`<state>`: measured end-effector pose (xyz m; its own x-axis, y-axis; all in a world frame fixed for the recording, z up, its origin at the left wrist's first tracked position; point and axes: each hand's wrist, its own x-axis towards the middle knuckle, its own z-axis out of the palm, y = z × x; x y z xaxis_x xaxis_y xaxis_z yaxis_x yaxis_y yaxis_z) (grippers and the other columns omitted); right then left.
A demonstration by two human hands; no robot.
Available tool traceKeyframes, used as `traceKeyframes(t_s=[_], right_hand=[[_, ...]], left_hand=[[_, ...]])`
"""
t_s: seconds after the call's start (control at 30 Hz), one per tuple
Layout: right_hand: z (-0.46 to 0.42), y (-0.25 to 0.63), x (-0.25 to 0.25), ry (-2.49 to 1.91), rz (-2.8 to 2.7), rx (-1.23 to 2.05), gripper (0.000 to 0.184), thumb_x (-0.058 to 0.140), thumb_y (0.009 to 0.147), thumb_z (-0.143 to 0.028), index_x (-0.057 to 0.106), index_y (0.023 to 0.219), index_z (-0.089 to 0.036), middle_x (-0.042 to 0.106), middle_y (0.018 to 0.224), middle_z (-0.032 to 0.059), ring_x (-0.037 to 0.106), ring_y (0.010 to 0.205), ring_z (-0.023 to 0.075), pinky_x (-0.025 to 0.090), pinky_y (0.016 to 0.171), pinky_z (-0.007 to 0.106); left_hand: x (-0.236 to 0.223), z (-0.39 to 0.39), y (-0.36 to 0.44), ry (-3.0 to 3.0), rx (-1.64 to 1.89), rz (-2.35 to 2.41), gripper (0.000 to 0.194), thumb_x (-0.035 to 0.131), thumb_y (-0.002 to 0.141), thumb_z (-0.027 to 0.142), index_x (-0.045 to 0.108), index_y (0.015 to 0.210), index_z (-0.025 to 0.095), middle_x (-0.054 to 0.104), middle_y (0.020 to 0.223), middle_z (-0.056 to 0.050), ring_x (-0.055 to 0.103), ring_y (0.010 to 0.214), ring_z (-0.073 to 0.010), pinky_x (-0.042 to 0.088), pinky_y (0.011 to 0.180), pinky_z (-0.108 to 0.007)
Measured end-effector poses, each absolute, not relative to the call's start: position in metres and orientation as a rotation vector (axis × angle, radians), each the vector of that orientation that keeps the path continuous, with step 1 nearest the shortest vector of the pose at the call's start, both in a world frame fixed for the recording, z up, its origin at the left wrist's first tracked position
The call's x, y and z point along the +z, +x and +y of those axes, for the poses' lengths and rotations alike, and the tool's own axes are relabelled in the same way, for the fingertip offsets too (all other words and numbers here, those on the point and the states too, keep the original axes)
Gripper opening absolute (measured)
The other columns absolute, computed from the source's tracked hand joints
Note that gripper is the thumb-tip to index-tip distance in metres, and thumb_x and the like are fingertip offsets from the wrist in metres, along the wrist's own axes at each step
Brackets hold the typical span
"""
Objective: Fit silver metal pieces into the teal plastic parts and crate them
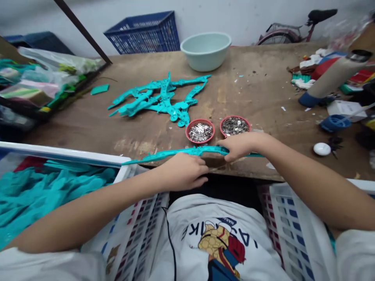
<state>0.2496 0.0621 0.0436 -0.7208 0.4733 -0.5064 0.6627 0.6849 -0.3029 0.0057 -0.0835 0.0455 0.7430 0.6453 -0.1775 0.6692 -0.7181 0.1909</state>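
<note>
A long, thin teal plastic part (158, 156) lies along the near edge of the table. My right hand (238, 146) is closed around its right end, thumb and fingers wrapped over it. My left hand (184, 171) is palm down against the near side of the part, thumb and fingers apart and pointing right; the fingers' undersides are hidden. Just beyond the part are two red round baskets: the left basket (187, 137) holds small shiny metal pieces (201, 132), and the right basket (249, 124) holds darker metal pieces (234, 125).
Several teal parts (164, 97) lie piled at mid-table. A pale basin (206, 54) stands behind them. To the left, a white crate (88, 157) holds more teal parts; a white basket (290, 218) stands at my right. A bottle (334, 80) and a blue cup (335, 124) occupy the right side.
</note>
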Motion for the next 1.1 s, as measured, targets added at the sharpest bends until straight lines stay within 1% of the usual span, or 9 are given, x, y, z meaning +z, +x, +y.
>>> traceKeyframes(t_s=[0.07, 0.13, 0.23, 0.33, 0.43, 0.5, 0.7, 0.93, 1.1], right_hand=[[0.058, 0.249, 0.044, 0.972, 2.388, -0.616, 0.009, 0.090, 0.090, -0.024, 0.087, 0.098, -0.027, 0.084, 0.087, 0.0047, 0.077, 0.073, 0.0293, 0.053, 0.068, 0.041], [0.057, 0.249, 0.040, 1.067, 2.329, -0.544, 0.013, 0.097, 0.087, -0.026, 0.084, 0.087, -0.026, 0.081, 0.082, 0.0062, 0.077, 0.073, 0.0312, 0.053, 0.069, 0.042], [0.059, 0.248, 0.033, 1.133, 2.305, -0.409, 0.032, 0.111, 0.078, -0.030, 0.088, 0.100, -0.023, 0.088, 0.099, 0.0116, 0.085, 0.090, 0.0367, 0.058, 0.074, 0.042], [0.065, 0.251, 0.032, 1.167, 2.284, -0.320, 0.043, 0.114, 0.081, -0.043, 0.091, 0.110, -0.022, 0.090, 0.109, 0.0152, 0.087, 0.102, 0.0405, 0.063, 0.080, 0.043], [0.080, 0.262, 0.038, 1.280, 2.325, -0.216, 0.018, 0.096, 0.100, -0.041, 0.095, 0.104, -0.023, 0.089, 0.103, 0.0168, 0.086, 0.099, 0.0401, 0.063, 0.083, 0.045], [0.095, 0.271, 0.041, 1.411, 2.387, -0.093, 0.022, 0.080, 0.110, -0.031, 0.099, 0.119, -0.024, 0.091, 0.114, 0.0184, 0.086, 0.105, 0.0404, 0.063, 0.087, 0.046], [0.126, 0.275, 0.020, 1.454, 2.546, -0.108, 0.050, 0.067, 0.116, -0.023, 0.089, 0.160, -0.029, 0.087, 0.154, 0.0120, 0.080, 0.140, 0.0384, 0.062, 0.107, 0.042], [0.126, 0.257, 0.004, 1.299, 2.481, -0.190, 0.044, 0.071, 0.115, -0.018, 0.092, 0.153, -0.023, 0.087, 0.155, 0.0114, 0.082, 0.139, 0.0345, 0.061, 0.104, 0.036], [0.128, 0.260, 0.006, 1.277, 2.501, -0.230, 0.037, 0.075, 0.115, -0.018, 0.095, 0.146, -0.021, 0.090, 0.148, 0.0100, 0.082, 0.137, 0.0322, 0.059, 0.108, 0.033]], left_hand=[[0.035, -0.067, -0.001, 2.734, -0.049, 1.008, 0.025, 0.066, 0.120, 0.028, 0.082, 0.102, 0.022, 0.088, 0.102, -0.009, 0.084, 0.100, -0.0268, 0.057, 0.079, -0.034], [0.028, -0.055, -0.008, 2.750, 0.034, 0.930, 0.030, 0.063, 0.122, 0.027, 0.080, 0.098, 0.022, 0.087, 0.100, -0.009, 0.082, 0.099, -0.0255, 0.056, 0.079, -0.034], [0.025, -0.048, -0.018, 2.729, 0.120, 0.843, 0.031, 0.057, 0.126, 0.031, 0.084, 0.114, 0.023, 0.089, 0.113, -0.009, 0.083, 0.109, -0.0259, 0.061, 0.093, -0.034], [0.017, -0.050, -0.023, 2.675, 0.005, 0.913, 0.032, 0.067, 0.122, 0.034, 0.082, 0.148, 0.023, 0.086, 0.151, -0.014, 0.079, 0.142, -0.0340, 0.063, 0.118, -0.043], [-0.003, -0.054, -0.023, 2.566, -0.317, 1.080, 0.074, 0.086, 0.108, 0.033, 0.065, 0.178, 0.026, 0.056, 0.192, -0.021, 0.053, 0.178, -0.0478, 0.058, 0.134, -0.056], [-0.016, -0.056, -0.022, 2.456, -0.480, 1.165, 0.094, 0.092, 0.103, 0.032, 0.055, 0.189, 0.025, 0.039, 0.201, -0.024, 0.037, 0.187, -0.0541, 0.057, 0.136, -0.062], [-0.011, -0.045, -0.021, 2.381, -0.541, 1.166, 0.087, 0.083, 0.111, 0.035, 0.053, 0.192, 0.024, 0.042, 0.200, -0.020, 0.033, 0.189, -0.0518, 0.053, 0.141, -0.061], [0.003, -0.034, -0.029, 2.367, -0.685, 1.144, 0.086, 0.073, 0.118, 0.040, 0.044, 0.196, 0.018, 0.036, 0.202, -0.017, 0.027, 0.194, -0.0395, 0.052, 0.144, -0.052], [0.003, -0.027, -0.030, 2.410, -0.523, 1.154, 0.071, 0.072, 0.117, 0.040, 0.063, 0.185, 0.027, 0.058, 0.191, -0.014, 0.058, 0.178, -0.0402, 0.058, 0.138, -0.050]])
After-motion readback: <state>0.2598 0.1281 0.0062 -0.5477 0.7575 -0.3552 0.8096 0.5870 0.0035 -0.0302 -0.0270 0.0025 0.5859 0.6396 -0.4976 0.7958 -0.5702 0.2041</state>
